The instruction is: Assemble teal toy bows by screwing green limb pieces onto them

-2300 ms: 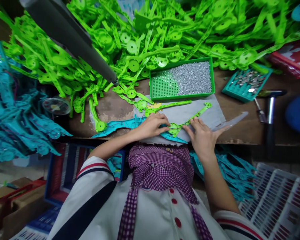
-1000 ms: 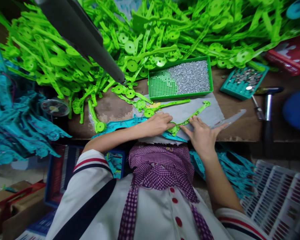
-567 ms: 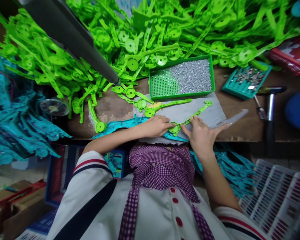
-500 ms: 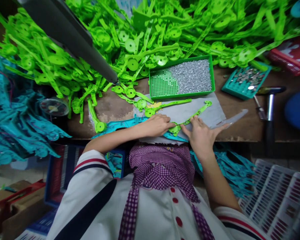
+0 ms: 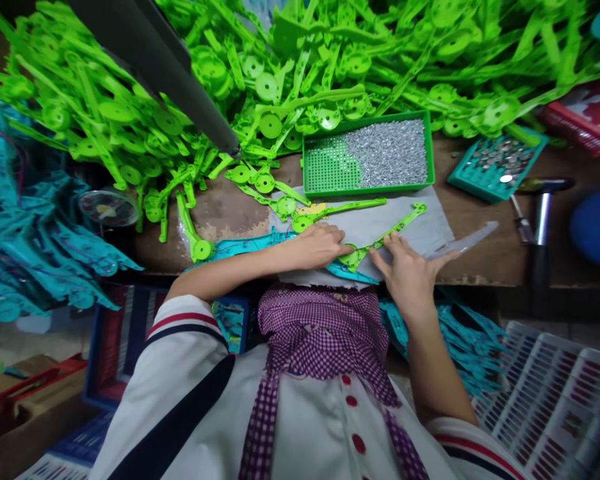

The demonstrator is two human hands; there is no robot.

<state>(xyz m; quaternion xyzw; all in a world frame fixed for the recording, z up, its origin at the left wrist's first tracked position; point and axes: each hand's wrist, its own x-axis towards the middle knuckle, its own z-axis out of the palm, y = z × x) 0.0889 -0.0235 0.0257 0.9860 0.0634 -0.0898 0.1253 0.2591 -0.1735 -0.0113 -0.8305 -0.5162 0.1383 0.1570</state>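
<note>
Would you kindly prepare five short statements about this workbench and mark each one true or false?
1. The right hand touches a lime-green part. True.
2. The green tray holds only turquoise pieces. False: it holds small silvery pieces.
3. A hammer lies to the right of the green tray. True.
4. The hammer is being gripped. False: it lies on the bench, and the left hand is at the lime-green part.
5. The left forearm partly hides a turquoise part. True.

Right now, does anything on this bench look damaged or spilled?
The gray sheet has a ragged edge near the checked apron, and the brown bench looks blotchy left of it. The silver pieces bunch at one end of their green tray; I see none spilled.
</note>
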